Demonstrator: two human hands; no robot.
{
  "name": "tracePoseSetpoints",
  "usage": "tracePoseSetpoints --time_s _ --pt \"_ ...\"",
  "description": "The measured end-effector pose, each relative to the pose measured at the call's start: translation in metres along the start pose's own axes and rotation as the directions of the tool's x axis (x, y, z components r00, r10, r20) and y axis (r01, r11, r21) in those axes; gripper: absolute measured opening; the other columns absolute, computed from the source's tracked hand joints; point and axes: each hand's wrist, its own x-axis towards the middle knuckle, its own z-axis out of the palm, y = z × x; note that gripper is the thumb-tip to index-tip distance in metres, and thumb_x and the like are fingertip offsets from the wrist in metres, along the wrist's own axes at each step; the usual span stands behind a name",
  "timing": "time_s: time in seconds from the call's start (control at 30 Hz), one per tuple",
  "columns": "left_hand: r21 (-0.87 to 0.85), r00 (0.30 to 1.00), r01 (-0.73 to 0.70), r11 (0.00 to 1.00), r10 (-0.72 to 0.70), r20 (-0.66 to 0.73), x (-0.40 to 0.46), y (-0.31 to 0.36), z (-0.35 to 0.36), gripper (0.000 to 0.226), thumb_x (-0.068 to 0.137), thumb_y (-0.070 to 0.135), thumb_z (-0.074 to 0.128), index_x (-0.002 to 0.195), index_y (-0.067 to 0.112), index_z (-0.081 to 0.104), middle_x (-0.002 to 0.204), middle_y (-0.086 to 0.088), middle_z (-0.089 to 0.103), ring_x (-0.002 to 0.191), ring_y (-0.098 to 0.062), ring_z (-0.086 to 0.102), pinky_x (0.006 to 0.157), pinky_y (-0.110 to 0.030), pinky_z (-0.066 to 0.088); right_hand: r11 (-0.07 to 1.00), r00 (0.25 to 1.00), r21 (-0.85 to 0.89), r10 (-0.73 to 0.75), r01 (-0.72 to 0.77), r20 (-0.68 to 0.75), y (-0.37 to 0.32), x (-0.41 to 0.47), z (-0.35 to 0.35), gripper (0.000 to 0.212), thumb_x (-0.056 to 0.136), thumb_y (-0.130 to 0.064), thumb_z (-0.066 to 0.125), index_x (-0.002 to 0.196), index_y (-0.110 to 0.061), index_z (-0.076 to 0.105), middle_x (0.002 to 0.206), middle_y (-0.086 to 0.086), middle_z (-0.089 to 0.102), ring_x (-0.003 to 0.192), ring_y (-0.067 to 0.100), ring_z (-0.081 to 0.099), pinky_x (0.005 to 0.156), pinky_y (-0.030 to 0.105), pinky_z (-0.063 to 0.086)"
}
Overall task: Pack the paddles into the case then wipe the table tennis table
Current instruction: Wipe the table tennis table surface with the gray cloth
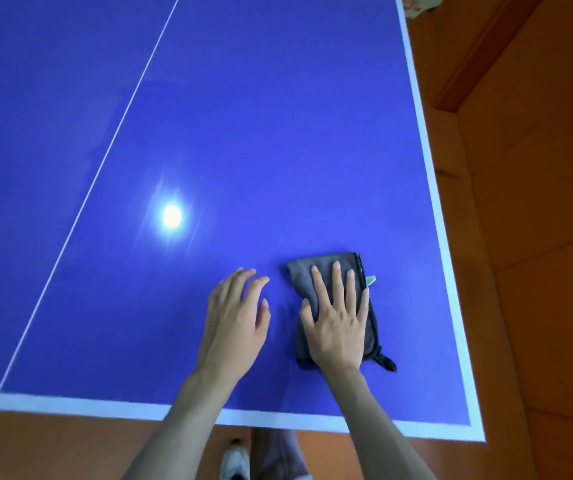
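While the right hand [337, 323] lies flat with its fingers [337, 282] straight and spread on a folded grey cloth [330, 268], the left hand [234, 320] rests just beside it, fingers loosely curled and holding nothing. Cloth sits near the right corner of the blue table [278, 133], close to the white edge line. Looks like the wiping step, paddles and case nowhere in view. Next move probably calls for steady downward pressure and long sweeps toward the centre line [111, 140]. Small green tag [371, 280] on the cloth, no readable writing anywhere.
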Motion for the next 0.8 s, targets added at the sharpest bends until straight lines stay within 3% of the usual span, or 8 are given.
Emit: tracePoseSetpoints --time_s 0.2,0.33,0.53,0.8 --pt "-0.001 0.999 -0.015 1.000 0.015 0.033 -0.035 0.013 -0.004 0.034 0.096 0.014 0.065 0.131 0.016 0.061 0.137 -0.005 0.058 0.136 -0.029 0.051 0.107 -0.047 0.045 0.999 0.999 0.021 0.029 -0.029 -0.013 0.013 -0.096 -0.002 0.069 0.093 -0.042 0.050 0.160 -0.036 0.035 0.169 0.005 0.028 0.156 0.032 0.024 0.125 0.057 0.021" --pt "-0.004 0.999 -0.019 1.000 0.019 0.046 -0.034 0.020 -0.003 0.035 0.096 0.014 0.065 0.131 0.016 0.061 0.138 -0.005 0.058 0.138 -0.029 0.050 0.109 -0.046 0.044 0.997 0.998 0.053 0.055 -0.054 -0.019 0.017 -0.107 -0.004 0.072 0.089 -0.046 0.050 0.160 -0.037 0.036 0.169 0.003 0.027 0.157 0.030 0.024 0.125 0.056 0.021" --pt "-0.003 0.998 0.008 1.000 -0.008 0.060 0.003 0.030 0.012 0.037 0.096 0.013 0.065 0.133 0.016 0.061 0.139 -0.003 0.058 0.138 -0.026 0.050 0.110 -0.041 0.041 0.996 0.997 0.075 0.060 -0.056 -0.053 0.032 -0.052 -0.001 0.071 0.090 -0.049 0.048 0.159 -0.037 0.036 0.170 0.003 0.026 0.157 0.029 0.022 0.126 0.056 0.018" --pt "-0.063 0.998 0.033 0.997 -0.030 0.056 0.097 0.062 0.046 0.040 0.095 0.010 0.064 0.134 0.015 0.060 0.139 -0.001 0.058 0.139 -0.024 0.048 0.113 -0.036 0.036 0.997 0.998 0.078 0.033 -0.028 -0.058 0.061 0.097 -0.002 0.069 0.096 -0.053 0.045 0.162 -0.038 0.029 0.172 0.002 0.021 0.159 0.027 0.015 0.127 0.056 0.015"
